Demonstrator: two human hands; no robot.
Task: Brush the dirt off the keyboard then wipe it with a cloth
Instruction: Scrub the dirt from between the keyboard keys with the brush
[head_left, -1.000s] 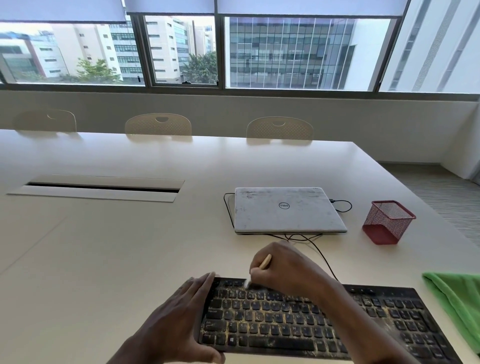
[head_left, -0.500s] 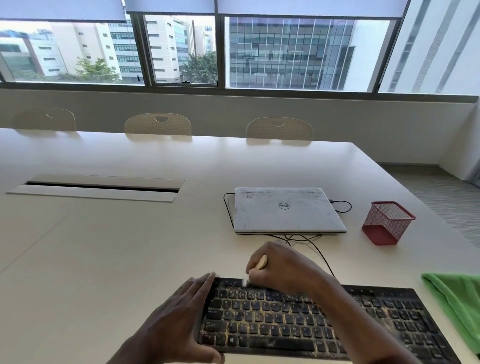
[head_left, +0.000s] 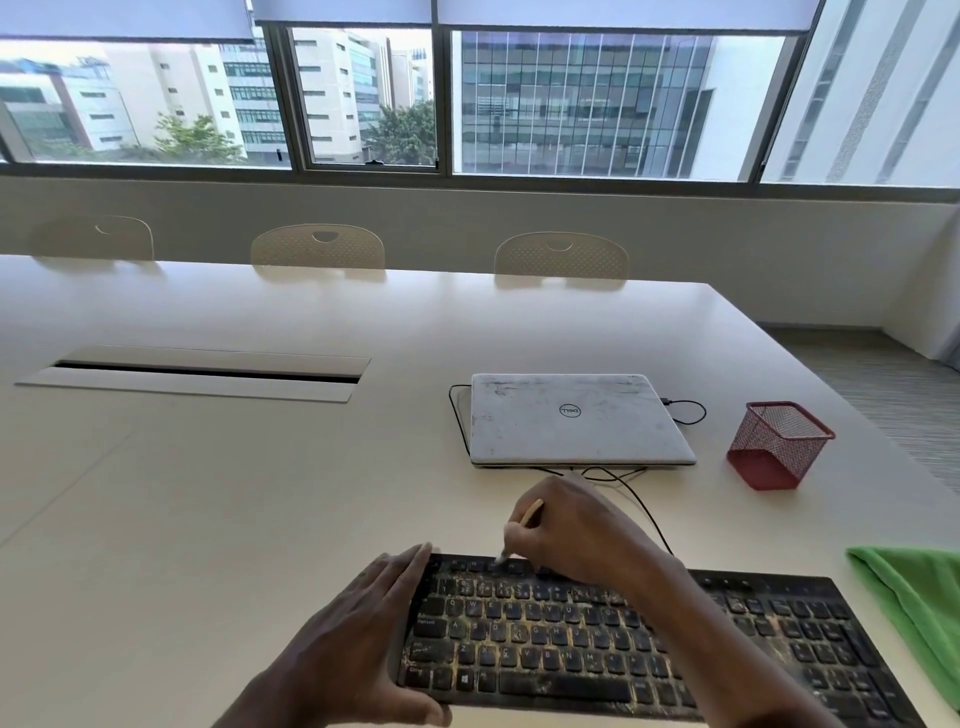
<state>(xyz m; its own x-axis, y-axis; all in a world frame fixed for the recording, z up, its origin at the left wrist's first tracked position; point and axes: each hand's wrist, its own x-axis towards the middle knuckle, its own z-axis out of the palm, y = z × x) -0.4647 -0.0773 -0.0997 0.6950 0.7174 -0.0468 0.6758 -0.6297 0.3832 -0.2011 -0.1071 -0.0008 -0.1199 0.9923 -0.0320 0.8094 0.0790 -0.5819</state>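
Black keyboard (head_left: 597, 639) sits at the near edge of the white table (head_left: 234, 493), lots of yellowish grit btwn the keys. Left hand (head_left: 358, 639) is laid flat against the kb's left end, fingers straight, thumb along the near-left corner, not gripping anything. Right hand (head_left: 576, 530) is curled round a thin wooden-handled brush (head_left: 522, 525), pinched like a pen, tip down on the far row of keys, left part. Green cloth (head_left: 919, 613) lies at the right, just beside the kb. Farther back: closed scuffed laptop (head_left: 576, 421) w/ a cable, red mesh pen cup (head_left: 776, 444) to its right.
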